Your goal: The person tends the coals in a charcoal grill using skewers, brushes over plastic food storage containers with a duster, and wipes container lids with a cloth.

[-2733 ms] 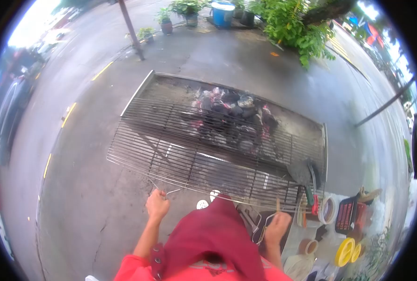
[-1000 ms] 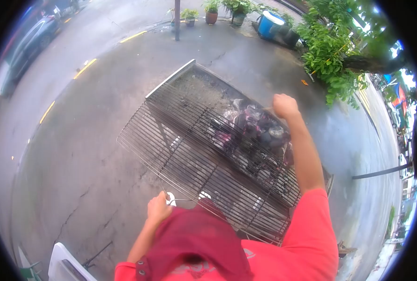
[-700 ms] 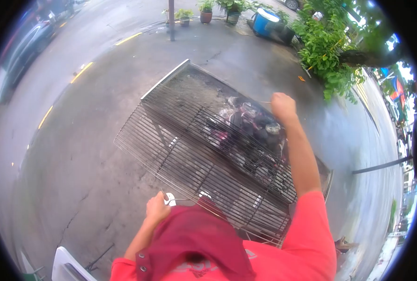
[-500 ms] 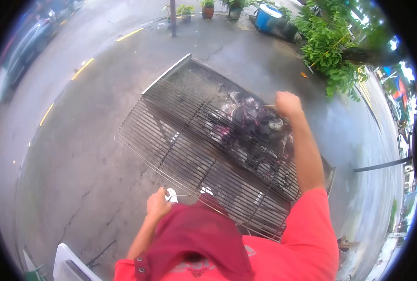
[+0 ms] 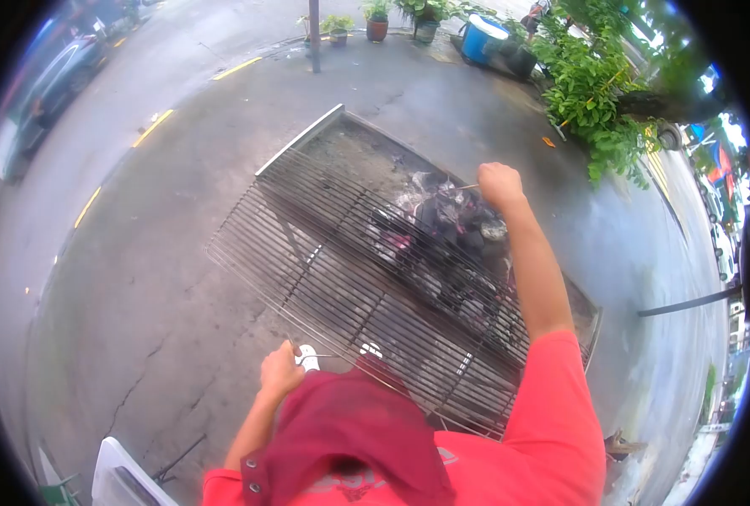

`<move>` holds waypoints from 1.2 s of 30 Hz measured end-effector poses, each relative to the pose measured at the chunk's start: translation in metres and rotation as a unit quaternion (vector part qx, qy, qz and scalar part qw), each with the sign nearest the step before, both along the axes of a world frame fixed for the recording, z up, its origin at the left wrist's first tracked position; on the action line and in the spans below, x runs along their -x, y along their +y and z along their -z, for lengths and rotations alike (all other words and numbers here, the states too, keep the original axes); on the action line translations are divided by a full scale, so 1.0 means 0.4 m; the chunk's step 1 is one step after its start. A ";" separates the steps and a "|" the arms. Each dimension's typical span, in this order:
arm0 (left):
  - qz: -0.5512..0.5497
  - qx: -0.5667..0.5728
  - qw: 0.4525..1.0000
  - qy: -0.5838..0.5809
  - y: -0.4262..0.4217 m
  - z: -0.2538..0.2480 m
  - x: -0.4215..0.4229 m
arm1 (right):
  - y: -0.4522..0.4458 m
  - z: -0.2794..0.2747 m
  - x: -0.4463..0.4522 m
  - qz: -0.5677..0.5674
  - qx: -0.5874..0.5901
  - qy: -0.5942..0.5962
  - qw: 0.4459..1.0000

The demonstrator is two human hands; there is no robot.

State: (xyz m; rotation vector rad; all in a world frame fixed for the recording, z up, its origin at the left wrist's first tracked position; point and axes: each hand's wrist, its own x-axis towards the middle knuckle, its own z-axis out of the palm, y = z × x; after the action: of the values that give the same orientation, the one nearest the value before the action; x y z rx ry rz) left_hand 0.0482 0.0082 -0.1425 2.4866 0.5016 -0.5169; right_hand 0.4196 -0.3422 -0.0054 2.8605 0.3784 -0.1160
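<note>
My right hand (image 5: 501,185) is closed around a thin stick (image 5: 468,186), whose tip points left over the charcoal (image 5: 446,215). The coals are black and ashy grey, with a faint pinkish glow in places. My left hand (image 5: 282,369) is low by my body, closed on a thin metal rod (image 5: 316,355) that reaches right towards the grate; I cannot tell whether they are joined. The wire grate (image 5: 295,266) lies slanted across the near side of the long grill (image 5: 299,139) and overhangs towards me. The grill's far strip is uncovered.
A post (image 5: 314,38), potted plants (image 5: 376,25), a blue-and-white bucket (image 5: 483,38) and a leafy bush (image 5: 590,84) stand beyond the grill. Behind me at lower left is a white object (image 5: 122,476). Vehicles line the far left road.
My right hand has moved slightly left with the stick over the coals. My left hand is almost where it was, and the grate looks unmoved.
</note>
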 end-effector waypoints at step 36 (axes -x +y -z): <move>-0.002 0.019 0.999 -0.034 0.002 0.006 0.008 | -0.176 -0.169 0.427 0.213 -0.054 0.024 0.975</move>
State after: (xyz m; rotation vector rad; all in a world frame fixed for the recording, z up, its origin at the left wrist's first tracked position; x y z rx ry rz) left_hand 0.0450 0.0090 -0.1451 2.4573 0.4663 -0.4353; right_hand 0.2490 -0.4124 0.0624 3.0042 -0.2343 -0.2494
